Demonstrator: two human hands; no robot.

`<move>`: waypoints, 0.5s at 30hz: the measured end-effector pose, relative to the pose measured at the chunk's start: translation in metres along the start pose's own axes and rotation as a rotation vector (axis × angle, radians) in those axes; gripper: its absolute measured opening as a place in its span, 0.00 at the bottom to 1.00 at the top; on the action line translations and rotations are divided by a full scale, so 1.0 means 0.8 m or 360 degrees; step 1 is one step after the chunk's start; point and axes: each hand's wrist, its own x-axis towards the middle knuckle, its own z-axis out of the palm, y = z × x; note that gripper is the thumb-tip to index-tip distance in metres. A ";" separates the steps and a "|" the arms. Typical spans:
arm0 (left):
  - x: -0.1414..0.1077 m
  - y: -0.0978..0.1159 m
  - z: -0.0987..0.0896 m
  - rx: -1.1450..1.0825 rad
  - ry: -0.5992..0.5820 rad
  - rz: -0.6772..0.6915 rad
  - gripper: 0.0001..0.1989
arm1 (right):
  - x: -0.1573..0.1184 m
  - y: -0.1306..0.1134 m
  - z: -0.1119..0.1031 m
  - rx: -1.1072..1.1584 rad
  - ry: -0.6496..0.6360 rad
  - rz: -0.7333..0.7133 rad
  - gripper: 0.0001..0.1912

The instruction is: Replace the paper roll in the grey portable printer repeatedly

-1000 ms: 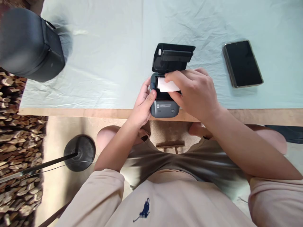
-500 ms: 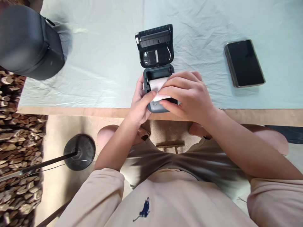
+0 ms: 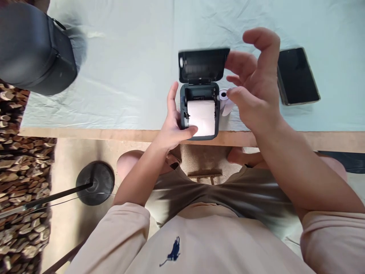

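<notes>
Gripping the dark printer (image 3: 217, 114) by its left side, the left hand (image 3: 173, 129) is clamped on the casing, its thumb laid over the near end of the white paper (image 3: 202, 114). I take that thumb to be there so the paper doesn't slip about in the compartment while the lid (image 3: 203, 65) stands raised on its far hinge. The printer sits at the near edge of the table, close to the person's lap, which probably makes it easy to look straight down into; whether it rests on the wood or is held just above it, I can't tell from here.

The right hand (image 3: 253, 74) is spread, fingers apart and curled, to the right of the lid, clear of the paper. Its thumb tip comes right by a small paper roll (image 3: 225, 102) just right of the printer; I can't make out whether they touch. Farther right lies a phone (image 3: 298, 76), and a black case (image 3: 37, 53) stands far left, both likely put aside to leave elbow room.
</notes>
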 end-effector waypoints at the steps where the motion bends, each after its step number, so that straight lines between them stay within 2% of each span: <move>1: 0.001 0.000 0.000 0.0016 0.0010 0.0008 0.72 | 0.000 0.001 0.000 0.0115 0.0052 -0.0016 0.36; 4: 0.002 0.001 0.002 0.0048 0.0053 0.0059 0.70 | -0.001 -0.004 -0.001 0.0317 0.0135 0.0060 0.31; 8: 0.002 0.006 0.006 -0.0047 0.0013 0.0078 0.69 | -0.006 -0.028 -0.003 0.0164 -0.0054 0.0130 0.23; 10: 0.001 0.008 0.007 -0.0168 -0.0032 0.0102 0.62 | -0.011 -0.042 -0.003 -0.0014 -0.0163 0.0049 0.21; 12: -0.001 0.010 0.008 -0.0273 -0.0072 0.0150 0.50 | -0.016 -0.053 -0.002 -0.0157 -0.0253 -0.0009 0.22; 15: -0.003 0.009 0.008 -0.0234 -0.0060 0.0164 0.38 | -0.023 -0.061 0.001 -0.0213 -0.0333 -0.0021 0.25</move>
